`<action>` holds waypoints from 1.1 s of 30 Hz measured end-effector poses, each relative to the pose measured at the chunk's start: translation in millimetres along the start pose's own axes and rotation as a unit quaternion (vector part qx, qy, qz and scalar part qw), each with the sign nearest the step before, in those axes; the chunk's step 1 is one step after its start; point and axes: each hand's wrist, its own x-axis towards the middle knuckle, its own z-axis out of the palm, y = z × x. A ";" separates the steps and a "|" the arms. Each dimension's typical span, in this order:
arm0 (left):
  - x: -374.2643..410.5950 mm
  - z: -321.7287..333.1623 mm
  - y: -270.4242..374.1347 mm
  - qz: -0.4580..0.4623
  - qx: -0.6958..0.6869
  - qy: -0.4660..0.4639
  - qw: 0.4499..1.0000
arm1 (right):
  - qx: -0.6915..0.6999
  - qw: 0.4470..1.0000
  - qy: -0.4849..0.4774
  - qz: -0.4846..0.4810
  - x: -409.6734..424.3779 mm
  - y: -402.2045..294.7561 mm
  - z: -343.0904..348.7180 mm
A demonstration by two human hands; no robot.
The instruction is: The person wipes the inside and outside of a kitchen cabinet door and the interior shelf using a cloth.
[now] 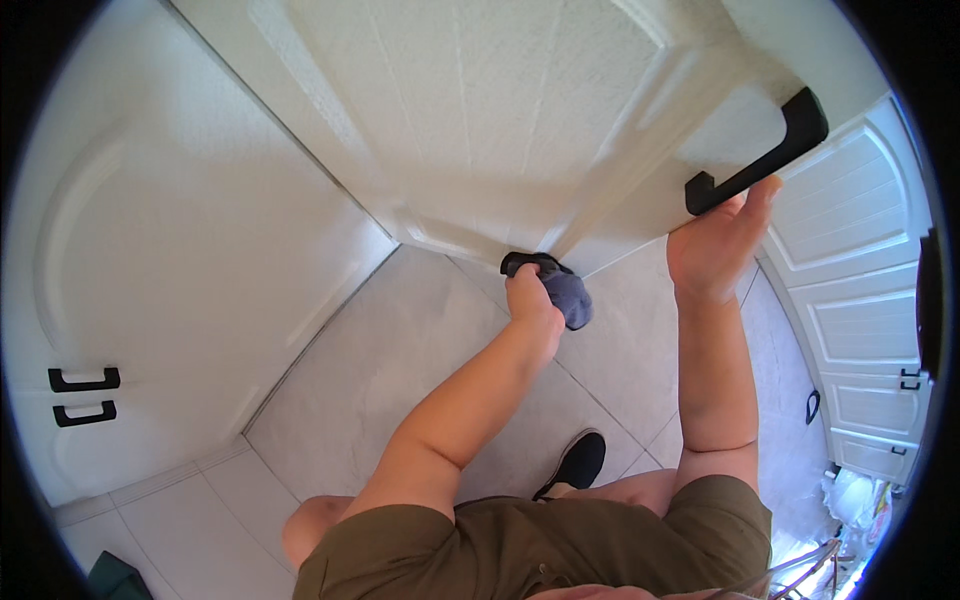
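A white panelled cabinet door (480, 112) stands ajar in front of me, with a black bar handle (761, 161) near its right edge. My left hand (534, 300) grips a grey cloth (568, 296) with a black edge, at the door's lower edge. Just under the bar handle, my right hand (712, 244) rests at the door's outer edge with its thumb raised; its fingers are mostly hidden behind the door, so its grip cannot be made out.
White cabinet fronts (172, 210) with two black handles stand at left. More cabinets (855, 322) line the right side, near plastic bags (859, 499). A black loop (812, 407) lies on the tiled floor (450, 360). A dark green object (118, 577) is at bottom left.
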 end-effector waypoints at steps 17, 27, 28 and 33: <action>-183.4 104.7 87.7 0.691 0.165 -0.483 0.512 | -0.078 0.975 -0.168 0.119 2.1 -20.4 -9.7; -63.3 52.3 56.4 0.767 0.489 -0.393 0.134 | 0.263 0.907 -0.255 0.206 17.7 -13.3 -31.8; -49.6 43.7 50.7 0.769 0.489 -0.398 0.107 | 0.186 0.933 -0.241 0.191 17.8 -14.7 -28.7; 16.8 -5.8 34.1 0.732 0.525 -0.434 0.007 | -0.019 0.966 -0.209 0.154 18.2 -13.1 -23.9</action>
